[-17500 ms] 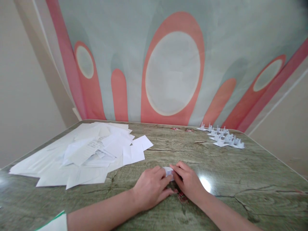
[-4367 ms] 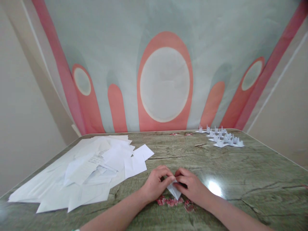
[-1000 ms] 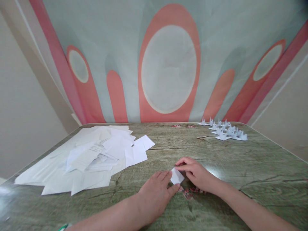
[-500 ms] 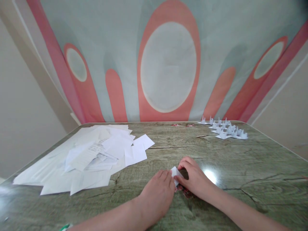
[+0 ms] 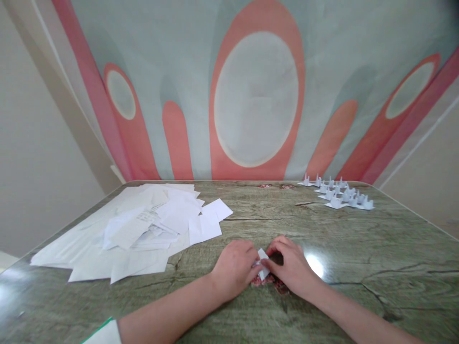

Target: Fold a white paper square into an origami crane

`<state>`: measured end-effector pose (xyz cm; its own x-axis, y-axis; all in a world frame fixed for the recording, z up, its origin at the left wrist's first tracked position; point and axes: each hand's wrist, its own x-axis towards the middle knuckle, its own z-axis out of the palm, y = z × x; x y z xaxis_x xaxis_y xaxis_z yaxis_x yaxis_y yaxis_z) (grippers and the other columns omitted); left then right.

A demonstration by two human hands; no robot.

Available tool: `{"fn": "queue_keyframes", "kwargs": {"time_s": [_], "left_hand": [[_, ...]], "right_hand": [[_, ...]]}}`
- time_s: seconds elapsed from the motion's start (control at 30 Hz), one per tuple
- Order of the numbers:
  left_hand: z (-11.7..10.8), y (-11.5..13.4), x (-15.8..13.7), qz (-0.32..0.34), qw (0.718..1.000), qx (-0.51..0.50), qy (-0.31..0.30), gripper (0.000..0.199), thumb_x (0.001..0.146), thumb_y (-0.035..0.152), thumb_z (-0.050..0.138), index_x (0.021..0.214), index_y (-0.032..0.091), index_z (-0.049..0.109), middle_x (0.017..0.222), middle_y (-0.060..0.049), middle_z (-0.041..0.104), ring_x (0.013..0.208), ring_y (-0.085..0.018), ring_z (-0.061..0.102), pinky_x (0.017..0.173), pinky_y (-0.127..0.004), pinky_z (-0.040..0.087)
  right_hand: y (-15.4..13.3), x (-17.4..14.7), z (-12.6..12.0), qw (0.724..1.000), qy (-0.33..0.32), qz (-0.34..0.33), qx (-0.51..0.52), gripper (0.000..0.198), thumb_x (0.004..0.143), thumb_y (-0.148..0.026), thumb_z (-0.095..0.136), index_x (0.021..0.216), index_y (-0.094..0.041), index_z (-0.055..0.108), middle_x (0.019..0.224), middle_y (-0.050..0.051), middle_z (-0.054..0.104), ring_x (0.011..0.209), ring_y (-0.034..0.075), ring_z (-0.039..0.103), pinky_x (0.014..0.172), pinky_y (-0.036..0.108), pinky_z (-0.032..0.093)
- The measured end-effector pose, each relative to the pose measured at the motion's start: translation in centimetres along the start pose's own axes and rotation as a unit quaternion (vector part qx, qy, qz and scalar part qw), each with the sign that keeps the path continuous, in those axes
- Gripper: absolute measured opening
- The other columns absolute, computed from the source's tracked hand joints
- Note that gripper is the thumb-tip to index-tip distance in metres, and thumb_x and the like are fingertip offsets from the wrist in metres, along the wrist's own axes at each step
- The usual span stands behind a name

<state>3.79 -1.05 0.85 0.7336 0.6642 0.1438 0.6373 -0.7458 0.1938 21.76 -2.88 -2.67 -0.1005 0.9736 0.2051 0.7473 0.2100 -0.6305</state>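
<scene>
At the lower centre of the frame, here they are, two hands close together over one small folded white paper (image 5: 264,274)! The left hand (image 5: 234,270) has thumb and fingers clamped on its left side; the right hand (image 5: 292,263) pinches from the right, thumb laid across the white. Whether the paper touches the table (image 5: 358,248) I can't tell, but pink-red printed flowers (image 5: 258,281) show just below it. Down at lower left, a white sleeve with green trim (image 5: 103,333). Mid-left, a broad, messy paper pile (image 5: 118,260), two white sheets at its right edge. And at the right, near the far edge, a cluster of little folded white figures (image 5: 336,203), points up, well apart from both hands!
</scene>
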Motion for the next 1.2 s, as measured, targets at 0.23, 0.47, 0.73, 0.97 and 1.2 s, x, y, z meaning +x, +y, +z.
{"fn": "queue_keyframes", "kwargs": {"time_s": [0.23,0.47,0.73,0.97,1.2], "left_hand": [[1.5,-1.6,0.1,-0.058,0.98,-0.172,0.08,0.038,0.062,0.036,0.075,0.092,0.02,0.059,0.101,-0.004,0.056,0.096,-0.022,0.05,0.084,-0.035,0.038],[1.2,-2.2,0.8,-0.07,0.94,-0.32,0.095,0.009,0.074,0.025,0.067,0.07,0.018,0.063,0.085,-0.001,0.062,0.085,-0.016,0.055,0.08,-0.028,0.038],[1.2,-1.8,1.0,-0.096,0.902,-0.394,0.15,0.012,0.073,0.029,0.067,0.071,0.017,0.066,0.08,-0.003,0.06,0.082,-0.017,0.055,0.078,-0.027,0.039],[1.3,-1.7,1.0,-0.106,0.907,-0.377,0.157,0.009,0.075,0.026,0.065,0.077,0.017,0.065,0.081,-0.003,0.061,0.083,-0.017,0.055,0.076,-0.026,0.04],[1.3,-1.7,0.9,-0.112,0.91,-0.368,0.156,0.006,0.076,0.022,0.062,0.075,0.017,0.064,0.075,-0.001,0.062,0.077,-0.016,0.055,0.071,-0.025,0.041]], "right_hand": [[-0.3,-0.1,-0.3,0.996,0.006,-0.013,0.087,0.013,0.079,-0.025,0.054,0.068,-0.02,0.057,0.079,0.001,0.06,0.079,0.018,0.056,0.075,0.033,0.038],[-0.9,0.0,-0.4,0.977,-0.004,0.007,0.213,0.013,0.08,-0.031,0.054,0.087,-0.02,0.054,0.08,0.001,0.058,0.073,0.016,0.054,0.067,0.028,0.042],[-1.5,-0.3,-0.6,0.981,-0.027,0.007,0.191,0.019,0.08,-0.034,0.055,0.07,-0.018,0.053,0.062,-0.004,0.05,0.06,0.012,0.046,0.055,0.023,0.036],[-1.2,-0.4,-0.4,0.983,-0.015,-0.023,0.181,0.014,0.086,-0.029,0.046,0.078,-0.018,0.052,0.066,-0.003,0.051,0.062,0.012,0.047,0.057,0.023,0.036],[-1.5,-0.4,-0.7,0.991,0.018,-0.095,0.095,0.016,0.085,-0.021,0.045,0.07,-0.019,0.049,0.065,-0.002,0.046,0.061,0.013,0.046,0.057,0.024,0.036]]}}
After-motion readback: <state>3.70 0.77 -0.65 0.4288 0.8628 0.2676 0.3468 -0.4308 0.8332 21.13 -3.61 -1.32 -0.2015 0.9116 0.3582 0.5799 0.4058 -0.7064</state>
